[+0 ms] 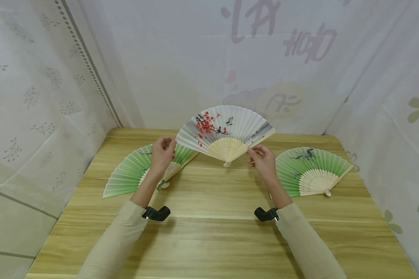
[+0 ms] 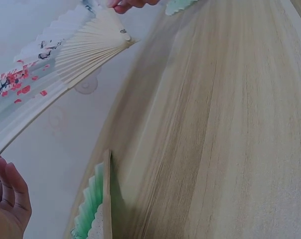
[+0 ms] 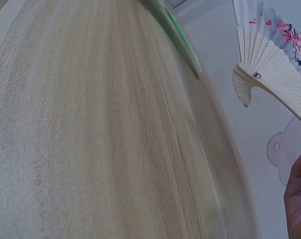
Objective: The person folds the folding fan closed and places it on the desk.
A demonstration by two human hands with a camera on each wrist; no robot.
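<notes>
above the table (image 1: 202,248), forearms (image 1: 309,236) stretched forward, left grip (image 1: 163,154) and right grip (image 1: 263,161) pinching a spread white fan (image 1: 228,130)

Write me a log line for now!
left hand: holds white fan; right hand: holds it; white fan: spread, midair; green fans: spread, on table

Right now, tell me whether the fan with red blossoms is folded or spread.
Spread. The blossom fan has its ribs radiating and pleated leaf in a wide arc, between the left hand and right hand.

Red-blossomed white folding fan (image 1: 227,132)
</notes>
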